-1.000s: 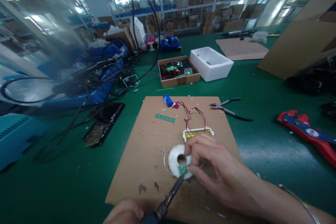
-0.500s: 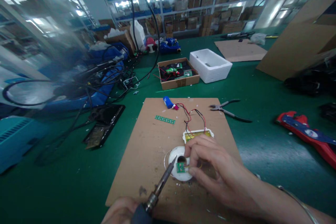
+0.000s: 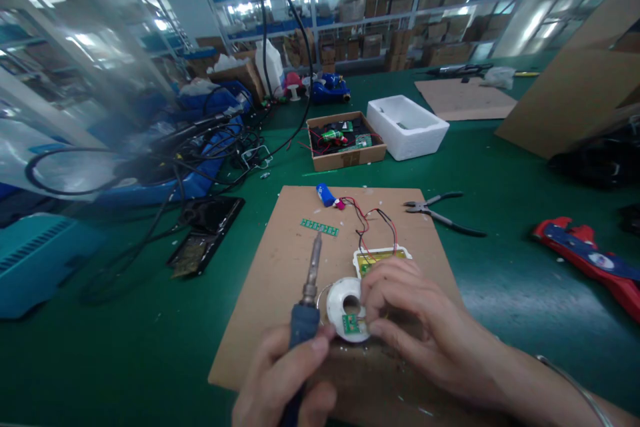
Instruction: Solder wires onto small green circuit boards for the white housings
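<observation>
My left hand (image 3: 283, 377) is shut around the blue grip of a soldering iron (image 3: 306, 310), whose metal tip points upward and away from me. The tip is in the air above the cardboard sheet (image 3: 260, 320), clear of the board. My right hand (image 3: 430, 330) pinches a small green circuit board (image 3: 351, 323) against a white solder spool (image 3: 337, 300). Behind those fingers lies a white-framed yellow-green display module (image 3: 380, 261) with red and black wires (image 3: 375, 223). A blue cylindrical part (image 3: 325, 195) and a green board strip (image 3: 319, 227) also lie on the cardboard.
Steel pliers (image 3: 440, 212) lie right of the cardboard on the green mat. Farther back stand a cardboard box of electronics (image 3: 345, 160) and a white foam box (image 3: 407, 127). Black cables and blue bags crowd the left side; a red-and-blue object (image 3: 585, 260) lies at right.
The soldering iron has swung from leaning over the small board to standing upright, clear of it. My left hand has risen further into view. My right hand stays on the board.
</observation>
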